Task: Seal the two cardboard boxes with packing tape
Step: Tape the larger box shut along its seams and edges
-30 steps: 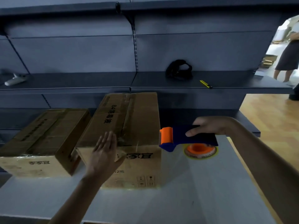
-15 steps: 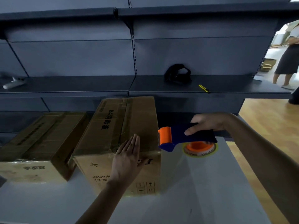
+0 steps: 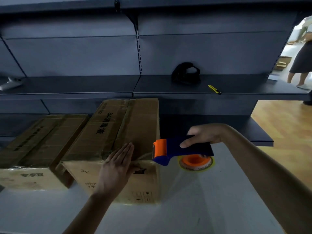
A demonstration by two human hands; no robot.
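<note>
The left hand (image 3: pixel 116 166) lay flat on the near top edge of the taller box (image 3: pixel 135 125), its fingers (image 3: pixel 125 150) straight and pressed together, the palm draped over the corner onto the front face and hiding part of the print there. Just right of those fingertips a glossy strip of clear tape (image 3: pixel 143 157) ran along the edge toward the orange head of the tape dispenser (image 3: pixel 177 150), which sat right at the box's right corner. The right hand (image 3: pixel 204 135) gripped the dispenser's dark blue body, one digit laid across its side and the others curled out of sight behind it; below them the tape roll (image 3: pixel 195 163) showed only its orange core and lower rim over the grey table (image 3: pixel 185 208). Left of the flat hand stood the lower box (image 3: pixel 42 137), cut off by the frame. Beyond both hands, a shelf (image 3: pixel 244 86) carried a black object (image 3: pixel 185 73), too dark to identify, a yellow knife (image 3: pixel 214 89) and, far left, a white object (image 3: pixel 10 82) half cropped. A person (image 3: pixel 302 59) stood at the far right edge.
</note>
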